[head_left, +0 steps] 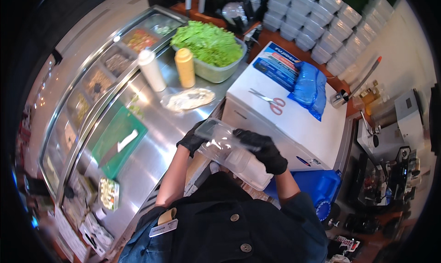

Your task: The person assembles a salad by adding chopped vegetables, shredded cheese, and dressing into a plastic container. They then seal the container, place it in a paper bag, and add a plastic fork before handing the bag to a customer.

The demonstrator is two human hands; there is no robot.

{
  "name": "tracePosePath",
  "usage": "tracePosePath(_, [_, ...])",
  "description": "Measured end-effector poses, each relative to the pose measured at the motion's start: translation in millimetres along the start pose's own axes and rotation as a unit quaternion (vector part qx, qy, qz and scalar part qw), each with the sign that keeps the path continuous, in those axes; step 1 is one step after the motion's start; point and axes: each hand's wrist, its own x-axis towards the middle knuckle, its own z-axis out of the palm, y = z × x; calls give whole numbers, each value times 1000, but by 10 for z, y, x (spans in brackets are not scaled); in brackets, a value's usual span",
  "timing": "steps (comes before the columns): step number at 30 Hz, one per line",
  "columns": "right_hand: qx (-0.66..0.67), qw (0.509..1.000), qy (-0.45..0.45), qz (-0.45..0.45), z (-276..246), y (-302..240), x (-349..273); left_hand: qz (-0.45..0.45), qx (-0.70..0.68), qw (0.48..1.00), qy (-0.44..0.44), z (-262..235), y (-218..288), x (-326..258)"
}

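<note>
Fingers (245, 135) of the right hand (264, 150), in a black glove, curl over the top of a clear plastic container (229, 152) and press on it from above. The left hand (193, 141), also gloved, grips the container's far left end from beneath, its fingers closed around the rim. Held this way, the container lies between the two hands just in front of the chest, its long axis running from the left fingers down and rightward past the right palm. Both hands touch it; the right one covers more of it. It looks thin-walled, transparent and glossy, with a pale tray or stack showing at its lower end.

Beyond the fingertips sits a white chest freezer (294, 120) carrying red-handled scissors (271, 101) and a blue bag (310, 89). Farther left of the left fingers stand two squeeze bottles (185, 67), a tub of green lettuce (209, 45) and a green cutting board (120, 146).
</note>
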Motion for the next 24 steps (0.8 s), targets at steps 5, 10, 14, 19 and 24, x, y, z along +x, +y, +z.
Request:
tracePosePath(5, [-88, 974, 182, 103, -813, 146, 123, -18, 176, 984, -11, 418, 509, 1086])
tracePosePath(10, [-12, 945, 319, 70, -1341, 596, 221, -85, 5, 996, -32, 757, 768, 1744])
tracePosePath(14, [85, 787, 603, 96, -1711, 845, 149, -104, -130, 985, 38, 1129, 497, 2424])
tracePosePath(19, [-316, 766, 558, -31, -1643, 699, -15, 30, -80, 983, 165, 1498, 4, 3518])
tracePosePath(24, [-528, 716, 456, -28, -1271, 754, 289, -43, 36, 983, 173, 1548, 477, 3676])
